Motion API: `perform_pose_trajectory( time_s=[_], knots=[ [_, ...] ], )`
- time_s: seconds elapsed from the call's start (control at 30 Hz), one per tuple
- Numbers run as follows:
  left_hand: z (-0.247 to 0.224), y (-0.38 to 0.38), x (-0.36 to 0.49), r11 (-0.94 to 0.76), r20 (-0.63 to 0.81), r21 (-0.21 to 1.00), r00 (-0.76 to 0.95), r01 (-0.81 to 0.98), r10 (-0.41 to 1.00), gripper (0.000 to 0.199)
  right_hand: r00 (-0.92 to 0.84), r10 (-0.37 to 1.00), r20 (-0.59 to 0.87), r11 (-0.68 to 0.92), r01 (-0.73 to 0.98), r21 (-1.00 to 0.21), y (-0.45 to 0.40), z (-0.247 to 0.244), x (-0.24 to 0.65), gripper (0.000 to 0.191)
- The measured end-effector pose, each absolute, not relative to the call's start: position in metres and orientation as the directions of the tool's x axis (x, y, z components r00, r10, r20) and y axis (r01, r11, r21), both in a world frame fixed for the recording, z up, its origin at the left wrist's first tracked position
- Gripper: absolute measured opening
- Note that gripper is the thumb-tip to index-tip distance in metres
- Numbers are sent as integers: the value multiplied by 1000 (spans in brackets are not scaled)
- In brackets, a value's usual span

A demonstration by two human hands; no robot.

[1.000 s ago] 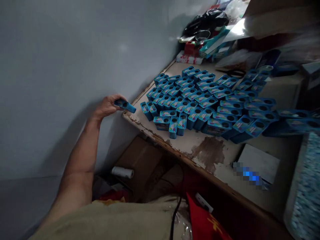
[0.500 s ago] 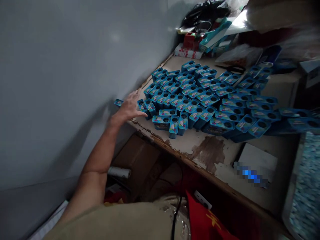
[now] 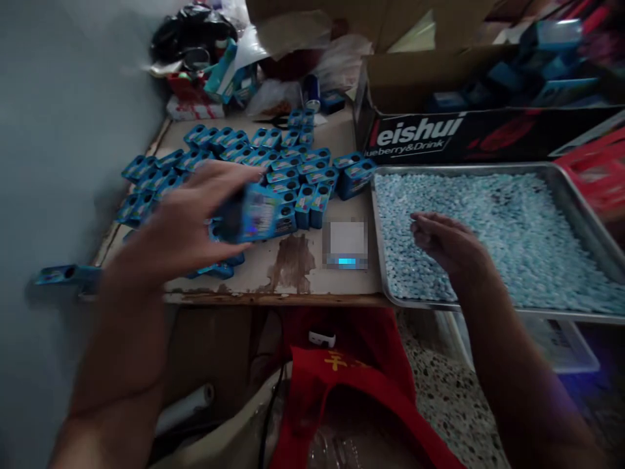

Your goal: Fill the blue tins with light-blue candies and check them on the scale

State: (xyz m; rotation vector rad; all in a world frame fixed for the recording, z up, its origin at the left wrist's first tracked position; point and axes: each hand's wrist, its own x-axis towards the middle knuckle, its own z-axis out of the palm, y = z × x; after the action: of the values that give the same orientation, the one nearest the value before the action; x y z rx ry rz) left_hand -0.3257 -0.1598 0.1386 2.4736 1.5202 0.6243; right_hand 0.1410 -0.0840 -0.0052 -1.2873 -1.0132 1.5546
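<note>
My left hand (image 3: 180,221), blurred by motion, grips a blue box (image 3: 258,212) between thumb and fingers above the table. Many small blue boxes with dark round holes (image 3: 288,163) stand close together behind and beside it. My right hand (image 3: 439,238) is over the left part of a metal tray (image 3: 383,260) filled with pale blue pieces (image 3: 517,241). Its fingers are pressed together, and whatever they may hold is too small to make out. Between the hands, a small scale with a lit blue display (image 3: 347,244) lies on the table.
A black printed carton (image 3: 469,133) with blue boxes inside stands behind the tray. Bags, a can (image 3: 311,92) and scissors (image 3: 273,121) lie at the back. One blue box (image 3: 68,275) sits at the far left. The table's worn front edge (image 3: 293,299) is nearest me.
The view has swung right, bringing the tray, carton and my right hand into sight. My left hand, open before near the table's left corner, now holds a blue box.
</note>
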Motion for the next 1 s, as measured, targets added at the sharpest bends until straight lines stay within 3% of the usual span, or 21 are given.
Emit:
perform_pose_trajectory(
  time_s=[0.07, 0.13, 0.23, 0.33, 0.5, 0.7, 0.9, 1.0],
  knots=[
    [114, -105, -244, -657, 179, 441, 658, 611, 732, 78, -138, 935, -326, -342, -114, -933, -89, -5, 138, 37],
    [85, -60, -186, -725, 117, 524, 805, 447, 581, 83, -177, 915, -362, -380, -76, -922, -97, -5, 141, 36],
    [55, -22, -147, -736, 57, 606, 906, 301, 418, 90, -202, 895, -398, -411, -20, -912, -107, -5, 158, 38],
    [51, -13, -147, -703, -34, 649, 934, 292, 356, 89, -208, 882, -424, -434, -2, -901, -109, -5, 177, 38],
    [72, -21, -179, -648, -97, 635, 875, 422, 475, 79, -337, 848, -408, -394, 112, -912, -89, 6, 183, 35],
    [69, -45, -219, -613, 48, 544, 708, 573, 705, 73, -372, 856, -359, -270, 271, -924, -43, 41, 155, 16],
    [59, -68, -229, -572, 164, 574, 603, 585, 781, 58, -326, 901, -285, -165, 349, -922, -2, 68, 126, 33],
    [52, -69, -235, -572, 257, 630, 554, 526, 792, 55, -407, 865, -293, -24, 551, -834, 7, 82, 115, 24]
  ],
)
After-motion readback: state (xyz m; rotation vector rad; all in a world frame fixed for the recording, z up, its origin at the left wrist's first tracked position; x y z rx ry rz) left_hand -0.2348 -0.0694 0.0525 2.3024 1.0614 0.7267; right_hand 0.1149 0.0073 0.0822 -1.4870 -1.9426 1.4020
